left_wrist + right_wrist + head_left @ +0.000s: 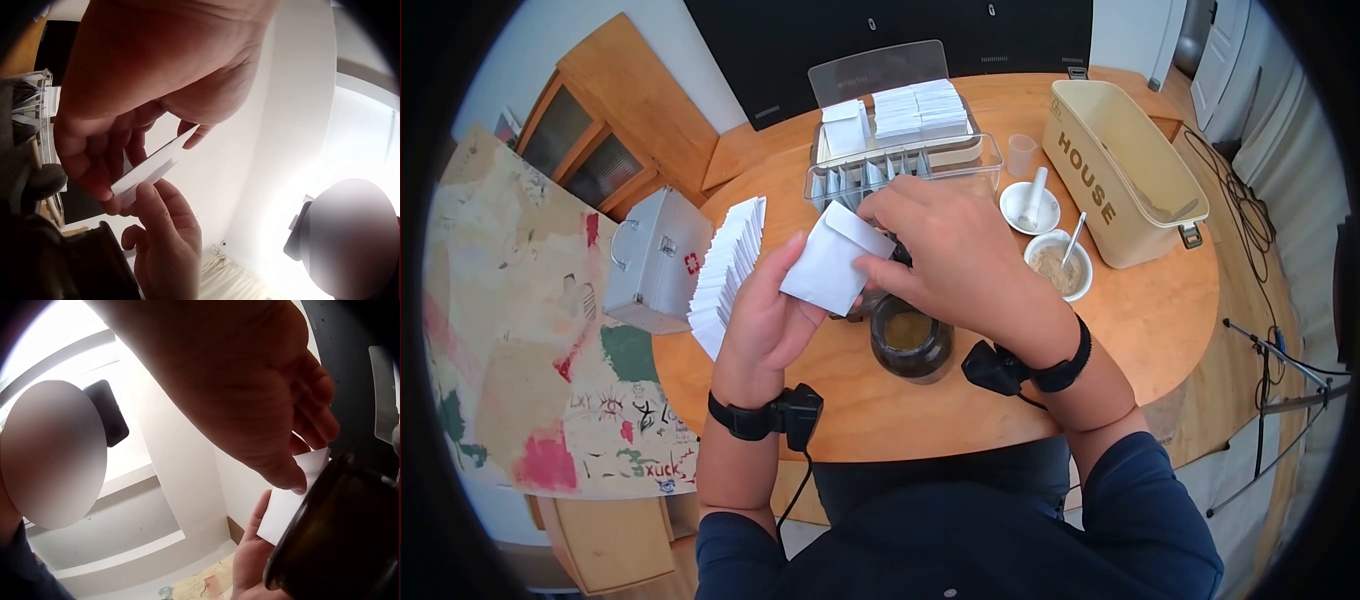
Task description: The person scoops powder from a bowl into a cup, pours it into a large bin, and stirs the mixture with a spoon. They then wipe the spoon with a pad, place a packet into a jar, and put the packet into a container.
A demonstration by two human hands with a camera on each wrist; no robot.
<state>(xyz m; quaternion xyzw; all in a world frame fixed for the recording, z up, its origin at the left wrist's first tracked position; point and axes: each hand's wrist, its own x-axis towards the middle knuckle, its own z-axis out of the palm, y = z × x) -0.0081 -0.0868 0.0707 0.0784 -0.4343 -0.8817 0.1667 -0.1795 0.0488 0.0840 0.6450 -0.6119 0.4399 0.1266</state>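
A small white paper envelope is held up over the table, its flap side facing the head camera. My left hand grips it from the left, thumb along the near face and fingers behind. From the right, my right hand pinches its flap edge, the thumb on the paper; the left wrist view shows this envelope almost edge-on between both hands. Below the hands stands a dark round jar with yellowish-brown contents. In the right wrist view, the jar's dark rim covers part of the envelope.
White envelopes lie fanned at the left beside a silver case. Behind the hands, a clear organizer holds more envelopes. To the right are a mortar with pestle, a bowl of powder and a cream HOUSE bin.
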